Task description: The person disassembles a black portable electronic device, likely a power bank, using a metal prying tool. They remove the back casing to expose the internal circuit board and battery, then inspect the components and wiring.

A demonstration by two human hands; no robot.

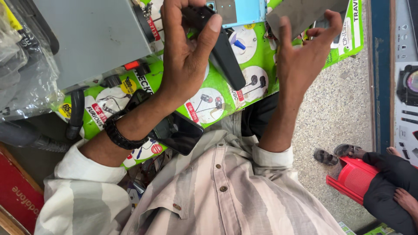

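Green mat (pixel 217 93), one black tool (pixel 224 52), two hands

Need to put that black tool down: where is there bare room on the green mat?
Little. The left hand holds the black tool. Barest green mat lies between both hands, left of the right hand. Crowded by the grey box and phone.

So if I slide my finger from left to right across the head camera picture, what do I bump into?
Clear plastic bag → grey metal box → left hand holding a black tool → right hand → red stool.
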